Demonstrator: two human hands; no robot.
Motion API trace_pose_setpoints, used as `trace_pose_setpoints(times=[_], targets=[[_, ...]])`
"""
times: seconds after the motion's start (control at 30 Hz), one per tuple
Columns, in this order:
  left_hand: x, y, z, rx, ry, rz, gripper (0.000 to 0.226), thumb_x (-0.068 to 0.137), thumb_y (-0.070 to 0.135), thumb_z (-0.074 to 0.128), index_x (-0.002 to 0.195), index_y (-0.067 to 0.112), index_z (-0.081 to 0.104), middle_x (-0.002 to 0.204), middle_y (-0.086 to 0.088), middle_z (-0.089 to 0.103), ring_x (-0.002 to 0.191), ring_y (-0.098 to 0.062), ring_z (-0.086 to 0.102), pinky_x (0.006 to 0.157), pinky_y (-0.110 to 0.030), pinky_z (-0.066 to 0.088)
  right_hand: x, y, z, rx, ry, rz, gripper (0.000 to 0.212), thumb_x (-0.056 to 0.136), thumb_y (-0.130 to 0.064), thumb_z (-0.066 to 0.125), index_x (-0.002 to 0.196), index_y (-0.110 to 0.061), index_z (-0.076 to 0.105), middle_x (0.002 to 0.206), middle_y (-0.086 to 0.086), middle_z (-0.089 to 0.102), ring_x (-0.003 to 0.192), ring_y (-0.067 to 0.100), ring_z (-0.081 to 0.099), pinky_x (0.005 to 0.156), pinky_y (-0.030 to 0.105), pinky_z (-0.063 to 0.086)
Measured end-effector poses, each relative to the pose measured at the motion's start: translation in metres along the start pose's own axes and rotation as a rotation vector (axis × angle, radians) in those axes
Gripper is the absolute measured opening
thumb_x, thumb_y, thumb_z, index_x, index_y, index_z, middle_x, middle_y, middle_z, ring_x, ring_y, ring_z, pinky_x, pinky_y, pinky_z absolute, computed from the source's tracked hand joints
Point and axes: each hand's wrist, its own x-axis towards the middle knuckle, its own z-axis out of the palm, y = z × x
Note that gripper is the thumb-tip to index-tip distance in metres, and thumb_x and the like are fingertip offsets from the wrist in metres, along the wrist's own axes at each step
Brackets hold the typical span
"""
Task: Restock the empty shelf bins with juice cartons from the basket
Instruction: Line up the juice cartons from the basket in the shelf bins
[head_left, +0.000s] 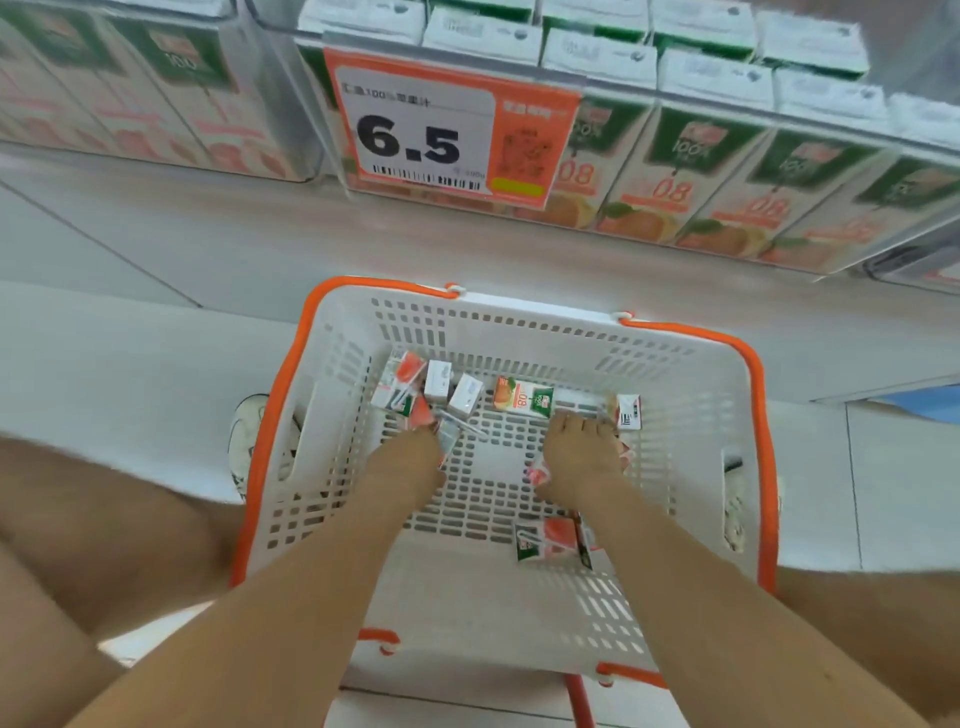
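My right fingers (571, 426) were curled down over a juice carton (538, 475) at about 3 o'clock on the floor of the basket (535, 306), red edges poking out either side of my right hand (582, 457). My left hand (410, 462) at 9 o'clock had its tips on a second carton (448, 434), grip hidden, so couldn't tell. Both hands in at once was probably for two per trip, since the loose cartons (436, 387) lay scattered from 11 to 1 o'clock, and the basket sat right below the shelf bins (675, 171) at 12 o'clock for a short lift, though those looked full.
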Motion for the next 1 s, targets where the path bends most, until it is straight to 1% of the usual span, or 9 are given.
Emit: trace_pose_setpoints(times=[0.2, 0.3, 0.37, 0.43, 0.5, 0.53, 0.63, 0.87, 1.0], targets=[[-0.001, -0.007, -0.012, -0.077, -0.030, 0.000, 0.035, 0.090, 0.034, 0.075, 0.113, 0.011, 0.061, 0.097, -0.003, 0.065, 0.086, -0.021, 0.064, 0.074, -0.033, 0.055, -0.013, -0.012, -0.012, 0.067, -0.069, -0.173, 0.042, 0.085, -0.002, 0.073, 0.124, -0.009, 0.060, 0.129, 0.013, 0.051, 0.111, 0.030, 0.062, 0.092, 0.040, 0.049], [-0.007, -0.011, -0.025, -0.139, -0.133, 0.052, 0.033, 0.091, 0.042, 0.072, 0.084, 0.015, 0.055, 0.081, -0.002, 0.053, 0.069, -0.016, 0.051, 0.060, -0.030, 0.038, -0.014, -0.007, -0.022, 0.246, -0.110, -0.225, 0.036, 0.087, -0.013, 0.074, 0.120, -0.013, 0.060, 0.119, 0.008, 0.059, 0.108, 0.027, 0.062, 0.089, 0.035, 0.050], [-0.012, -0.010, -0.035, -0.196, -0.192, 0.099, 0.032, 0.090, 0.040, 0.074, 0.086, 0.016, 0.052, 0.084, -0.003, 0.052, 0.071, -0.017, 0.049, 0.062, -0.031, 0.036, -0.015, -0.001, -0.033, 0.382, -0.145, -0.220, 0.024, 0.087, -0.023, 0.079, 0.100, -0.015, 0.061, 0.101, 0.005, 0.058, 0.087, 0.021, 0.060, 0.075, 0.034, 0.052], [-0.020, -0.008, -0.047, -0.259, -0.209, 0.150, 0.031, 0.086, 0.038, 0.076, 0.097, 0.018, 0.055, 0.095, -0.003, 0.060, 0.081, -0.019, 0.059, 0.070, -0.034, 0.045, -0.021, 0.006, -0.049, 0.486, -0.173, -0.239, 0.039, 0.087, -0.031, 0.082, 0.074, -0.020, 0.047, 0.077, -0.001, 0.043, 0.064, 0.014, 0.043, 0.057, 0.029, 0.036], [-0.031, -0.004, -0.062, -0.325, -0.182, 0.192, 0.039, 0.081, 0.039, 0.078, 0.107, 0.018, 0.058, 0.104, 0.000, 0.065, 0.089, -0.019, 0.067, 0.078, -0.036, 0.055, -0.036, 0.014, -0.068, 0.553, -0.157, -0.243, 0.030, 0.086, -0.038, 0.083, 0.084, -0.021, 0.059, 0.087, -0.001, 0.051, 0.072, 0.015, 0.048, 0.064, 0.030, 0.039], [-0.037, -0.002, -0.071, -0.339, -0.164, 0.218, 0.042, 0.080, 0.039, 0.079, 0.111, 0.017, 0.060, 0.101, 0.002, 0.064, 0.086, -0.016, 0.067, 0.077, -0.035, 0.055, -0.044, 0.019, -0.077, 0.564, -0.141, -0.262, 0.035, 0.085, -0.041, 0.084, 0.105, -0.018, 0.067, 0.107, 0.001, 0.058, 0.090, 0.019, 0.056, 0.076, 0.031, 0.044], [-0.059, 0.002, -0.103, -0.283, -0.148, 0.285, 0.029, 0.083, 0.029, 0.078, 0.098, 0.009, 0.065, 0.074, 0.007, 0.049, 0.066, -0.014, 0.050, 0.064, -0.029, 0.040, -0.069, 0.025, -0.106, 0.562, -0.057, -0.289, 0.058, 0.083, -0.044, 0.085, 0.133, -0.023, 0.062, 0.140, 0.000, 0.051, 0.120, 0.022, 0.054, 0.095, 0.031, 0.045], [-0.130, 0.020, -0.212, -0.036, -0.033, 0.510, 0.029, 0.088, 0.054, 0.077, 0.083, 0.025, 0.074, 0.074, 0.007, 0.065, 0.070, -0.015, 0.060, 0.071, -0.039, 0.049, -0.150, 0.029, -0.212, 0.516, 0.113, -0.436, 0.036, 0.093, -0.043, 0.072, 0.124, -0.026, 0.071, 0.091, -0.010, 0.061, 0.090, 0.019, 0.059, 0.072, 0.030, 0.046], [-0.181, 0.019, -0.263, -0.094, 0.096, 0.620, 0.025, 0.100, 0.052, 0.065, 0.079, 0.038, 0.069, 0.076, 0.012, 0.067, 0.074, -0.014, 0.068, 0.080, -0.042, 0.055, -0.194, 0.043, -0.253, 0.530, 0.313, -0.481, 0.025, 0.095, -0.038, 0.060, 0.090, -0.017, 0.073, 0.071, 0.006, 0.070, 0.069, 0.023, 0.065, 0.067, 0.040, 0.053]])
